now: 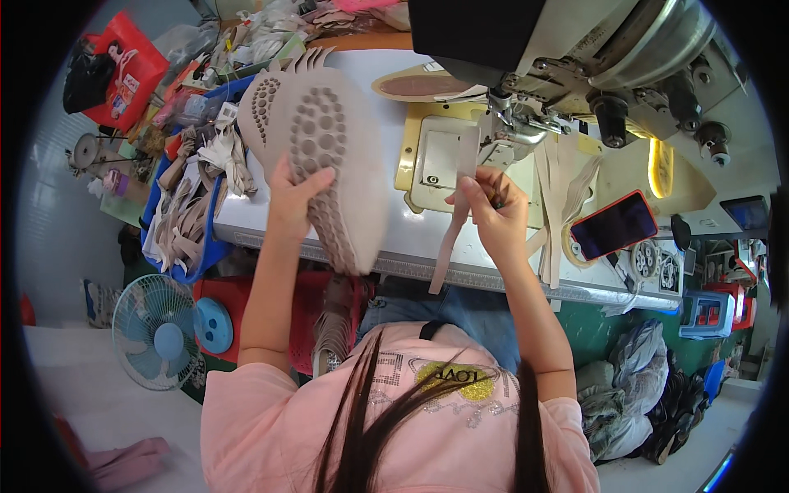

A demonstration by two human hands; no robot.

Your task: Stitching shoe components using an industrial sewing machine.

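My left hand [292, 204] grips a beige shoe upper [355, 156] with round perforations, its thumb lying across the holes. The piece is held up over the front part of the white table. Between the thumb and fingers of my right hand [500, 215] hangs a narrow beige strip [449, 246], its upper end over the needle plate [434, 164] of the sewing machine [575, 78]. A small dark item also shows among the right fingers, too unclear to name. More beige strips [555, 205] lie just right of that hand.
A blue bin [215, 215] of fabric scraps stands at the left, above a fan [168, 341]. On the table's right lie a phone [615, 225] and a tape roll [573, 246]. Behind the needle plate rests an oval piece [423, 85]. Bagged bundles [629, 390] sit on the floor.
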